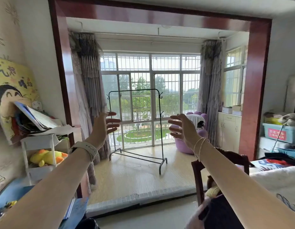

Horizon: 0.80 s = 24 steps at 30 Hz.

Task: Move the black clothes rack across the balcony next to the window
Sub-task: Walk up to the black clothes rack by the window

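Rack [134,123]: black, bare, upright on the balcony floor [135,176], close in front of the window [150,83]. Nothing hangs on it.
Rack axis: top bar runs left to right, roughly along the window; the right foot sits nearer the room than the left, so the frame stands slightly skewed.
Left hand [103,125]: raised at arm's length, palm turned inward, fingers [112,120] spread and loose, gripping nothing.
Right hand [182,126]: raised to match, palm inward, fingers [174,122] curved but slack, empty as well.
Contact: none. Both hands overlap the rack only by line of sight; the rack stands well ahead, past the raised step [140,198] at the balcony edge.
Key relation: rack lies straight ahead of both hands. Left hand lines up with the left post, right hand sits just outside the right post. The span between palms about matches the frame's width as seen from here.
Nearer hand: hard to call; by the skew, my guess is the right post comes within reach first.
Step in hand: approach, as I judge it; the carry has not begun.
Next move calls for: stepping onto the balcony and closing one hand on each post.
Watch: curtain [89,90] hangs just beside the left post; purple chair [191,142] sits near the right foot. Either could snag a sideways shift.
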Tool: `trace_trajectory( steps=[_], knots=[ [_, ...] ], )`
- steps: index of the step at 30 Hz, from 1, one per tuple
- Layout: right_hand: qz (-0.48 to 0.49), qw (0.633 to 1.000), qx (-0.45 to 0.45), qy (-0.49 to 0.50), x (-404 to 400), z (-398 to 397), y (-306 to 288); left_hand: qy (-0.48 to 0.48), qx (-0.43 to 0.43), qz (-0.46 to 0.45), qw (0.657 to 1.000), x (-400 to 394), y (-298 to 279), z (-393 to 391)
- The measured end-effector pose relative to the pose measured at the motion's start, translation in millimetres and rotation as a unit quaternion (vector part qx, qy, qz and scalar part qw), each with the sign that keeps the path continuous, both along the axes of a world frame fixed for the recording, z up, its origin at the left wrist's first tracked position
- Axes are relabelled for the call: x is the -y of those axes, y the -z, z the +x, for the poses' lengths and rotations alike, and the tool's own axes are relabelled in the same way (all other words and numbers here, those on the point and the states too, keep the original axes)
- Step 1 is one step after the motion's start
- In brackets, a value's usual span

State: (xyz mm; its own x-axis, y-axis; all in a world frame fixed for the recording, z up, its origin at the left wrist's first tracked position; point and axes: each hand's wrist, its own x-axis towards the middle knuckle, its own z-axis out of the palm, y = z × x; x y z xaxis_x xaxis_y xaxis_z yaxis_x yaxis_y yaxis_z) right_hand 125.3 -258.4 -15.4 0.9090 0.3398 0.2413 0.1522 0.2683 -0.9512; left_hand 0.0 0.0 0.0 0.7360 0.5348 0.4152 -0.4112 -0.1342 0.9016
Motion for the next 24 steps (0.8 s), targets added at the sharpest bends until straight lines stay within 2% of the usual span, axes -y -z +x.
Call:
trace_trajectory(
  steps=[10, 14, 24],
  knots=[
    [0.005, 1.000, -0.031, -0.002, 15.9, 53.4, 27.5, 0.002, -0.011, -0.024, 1.000, 12.4, 30.9, 40.7],
    [-0.011, 0.998, -0.062, -0.025, 12.5, 87.1, 59.8, -0.007, -0.055, -0.022, 0.998, 9.8, 62.7, 67.1],
    [-0.014, 0.995, -0.096, -0.012, -63.0, 201.6, 111.6, -0.027, -0.097, -0.021, 0.995, -67.2, 90.6, 159.7]
  ],
)
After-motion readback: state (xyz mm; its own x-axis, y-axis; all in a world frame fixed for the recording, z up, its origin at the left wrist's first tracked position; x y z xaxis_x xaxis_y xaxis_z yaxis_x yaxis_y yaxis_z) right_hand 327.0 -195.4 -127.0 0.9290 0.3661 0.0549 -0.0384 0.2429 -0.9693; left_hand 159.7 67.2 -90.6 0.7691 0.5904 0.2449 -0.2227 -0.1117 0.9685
